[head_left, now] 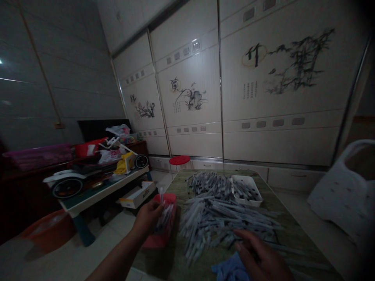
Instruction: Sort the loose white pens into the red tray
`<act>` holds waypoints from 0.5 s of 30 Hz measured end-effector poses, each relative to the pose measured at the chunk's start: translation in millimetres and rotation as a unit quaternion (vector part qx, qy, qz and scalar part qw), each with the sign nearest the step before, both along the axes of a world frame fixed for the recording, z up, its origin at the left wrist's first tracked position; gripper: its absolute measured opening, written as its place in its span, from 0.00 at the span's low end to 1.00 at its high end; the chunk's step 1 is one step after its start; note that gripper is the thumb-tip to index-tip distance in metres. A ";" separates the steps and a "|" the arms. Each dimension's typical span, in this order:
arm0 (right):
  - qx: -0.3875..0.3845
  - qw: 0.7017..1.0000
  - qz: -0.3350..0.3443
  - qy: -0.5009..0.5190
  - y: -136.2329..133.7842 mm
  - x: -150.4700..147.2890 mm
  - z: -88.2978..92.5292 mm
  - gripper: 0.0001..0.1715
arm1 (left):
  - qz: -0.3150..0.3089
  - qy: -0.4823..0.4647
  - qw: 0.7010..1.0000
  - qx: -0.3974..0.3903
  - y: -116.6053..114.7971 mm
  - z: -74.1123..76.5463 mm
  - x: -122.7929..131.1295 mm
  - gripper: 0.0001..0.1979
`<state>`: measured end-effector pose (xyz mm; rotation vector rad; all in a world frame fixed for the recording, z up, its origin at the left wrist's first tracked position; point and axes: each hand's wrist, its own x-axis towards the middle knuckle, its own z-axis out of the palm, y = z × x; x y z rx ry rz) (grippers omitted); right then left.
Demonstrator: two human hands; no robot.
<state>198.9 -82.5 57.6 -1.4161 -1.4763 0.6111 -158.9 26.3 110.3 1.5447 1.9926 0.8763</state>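
Observation:
My left hand (pixel 150 215) is pinched around a small clear plastic pen part (pixel 161 191) that sticks up above the fingers. It is over a pink plastic basket (pixel 175 203) with clear pen parts inside. My right hand (pixel 260 253) has its index finger and thumb apart, close to the front of a large heap of clear pens (pixel 216 214); I see nothing gripped there. A crumpled blue cloth (pixel 230 269) lies beside and partly under that hand. Behind the heap, a white tray (pixel 258 203) holds more pens with dark tips.
The pens lie on a green wood-patterned table (pixel 293 230). A red stool (pixel 179 160) stands behind it. To the left, a low bench (pixel 108 187) carries a scooter (pixel 68 183) and bags. An orange tub (pixel 49 234) is on the floor, and a white chair (pixel 345 191) stands at right.

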 end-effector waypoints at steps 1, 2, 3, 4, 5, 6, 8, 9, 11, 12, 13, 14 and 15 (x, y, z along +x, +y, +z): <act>-0.001 1.000 0.001 -0.007 0.7 5.3 2.2 0.24 | -0.002 0.036 0.999 -0.019 5.1 -2.0 -7.6 0.16; 0.000 1.000 0.012 -0.016 1.7 10.7 3.9 0.23 | -0.001 0.070 0.997 -0.036 8.9 -4.8 -13.3 0.17; -0.007 0.999 0.031 -0.031 2.9 16.2 5.0 0.23 | -0.003 0.100 0.994 -0.052 11.6 -8.2 -17.2 0.18; -0.017 0.998 0.043 -0.043 4.2 21.5 5.5 0.23 | -0.006 0.128 0.990 -0.068 13.3 -11.8 -19.7 0.19; -0.012 0.998 0.032 -0.048 5.5 26.7 5.6 0.24 | -0.008 0.153 0.985 -0.080 14.3 -15.4 -21.0 0.19; -0.013 0.998 0.021 -0.055 6.7 31.6 5.3 0.24 | -0.011 0.175 0.980 -0.091 14.9 -18.7 -21.5 0.19; -0.010 0.998 -0.006 -0.059 8.6 40.7 4.3 0.24 | -0.016 0.213 0.971 -0.107 15.8 -23.8 -21.3 0.19; -0.012 0.998 -0.014 -0.059 9.4 45.1 3.9 0.25 | -0.019 0.229 0.967 -0.113 16.5 -25.5 -21.1 0.19; -0.023 0.998 -0.023 -0.055 10.5 53.8 3.6 0.25 | -0.025 0.257 0.958 -0.125 18.5 -27.6 -20.5 0.19; -0.030 0.998 -0.025 -0.053 10.8 58.1 3.9 0.26 | -0.028 0.268 0.954 -0.130 19.5 -28.1 -20.3 0.19; -0.036 0.998 -0.029 -0.052 10.9 62.3 4.5 0.26 | -0.031 0.278 0.950 -0.135 20.3 -28.2 -20.0 0.19; -0.038 0.997 -0.036 -0.049 10.8 66.2 5.5 0.26 | -0.034 0.286 0.947 -0.140 20.9 -28.1 -19.6 0.19; -0.037 0.997 -0.044 -0.046 10.2 69.8 6.9 0.26 | -0.037 0.292 0.944 -0.145 21.1 -27.6 -19.1 0.19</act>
